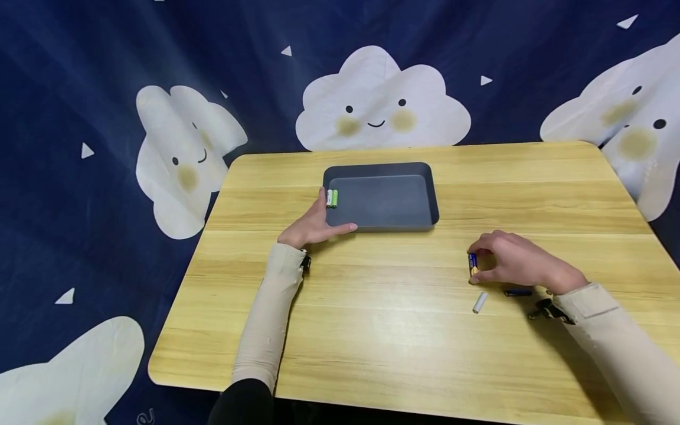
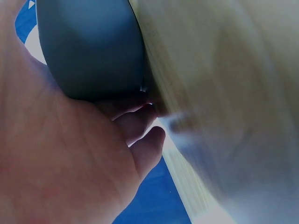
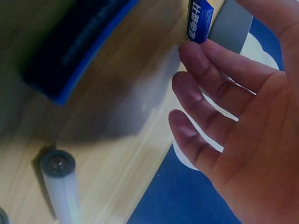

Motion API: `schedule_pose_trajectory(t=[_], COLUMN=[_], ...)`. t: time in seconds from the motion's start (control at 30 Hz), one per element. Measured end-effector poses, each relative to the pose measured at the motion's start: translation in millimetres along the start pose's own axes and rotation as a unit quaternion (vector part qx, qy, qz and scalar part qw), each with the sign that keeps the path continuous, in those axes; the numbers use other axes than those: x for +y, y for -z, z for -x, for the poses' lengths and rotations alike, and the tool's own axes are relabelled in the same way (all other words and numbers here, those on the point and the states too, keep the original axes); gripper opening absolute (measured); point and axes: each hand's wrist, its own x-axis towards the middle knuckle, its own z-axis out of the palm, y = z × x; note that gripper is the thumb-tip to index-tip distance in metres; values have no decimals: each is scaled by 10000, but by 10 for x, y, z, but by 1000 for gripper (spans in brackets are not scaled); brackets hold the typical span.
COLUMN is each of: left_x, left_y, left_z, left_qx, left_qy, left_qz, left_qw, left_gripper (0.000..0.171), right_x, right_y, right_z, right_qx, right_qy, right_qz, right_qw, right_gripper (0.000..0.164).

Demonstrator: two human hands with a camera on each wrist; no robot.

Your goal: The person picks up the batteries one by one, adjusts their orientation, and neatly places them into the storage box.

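Note:
My left hand (image 1: 310, 227) holds the near left corner of a dark grey tray (image 1: 382, 227), thumb along its front wall and fingers at its left side. In the left wrist view the fingers bend against the tray wall (image 2: 93, 51). Two batteries, one whitish (image 1: 329, 199) and one green (image 1: 334, 199), lie side by side in the tray's left end. Over at the right, my right hand (image 1: 512, 260) pinches a blue and yellow battery (image 1: 473, 265) upright between thumb and fingertips. A white battery (image 1: 480, 303) and a dark blue battery (image 1: 518, 292) lie close by.
The wooden table (image 1: 382, 330) has rounded corners. Behind it hangs a dark blue curtain (image 1: 255, 47) printed with white clouds. Part of another battery (image 3: 3, 217) shows at the lower left edge of the right wrist view.

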Motion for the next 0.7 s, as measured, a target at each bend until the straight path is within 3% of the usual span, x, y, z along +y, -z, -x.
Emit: schedule_pose_trajectory(t=[0.7], left_x=[-9], left_y=[2], left_z=[-9], left_qx=[-21], left_qy=[-8], left_qz=[-47], left_qw=[10000], left_gripper=[142], right_x=[-11], right_y=[52], right_z=[-67], right_qx=[463], right_qy=[167], right_qz=[277], right_qw=[9984], right_gripper=[37])
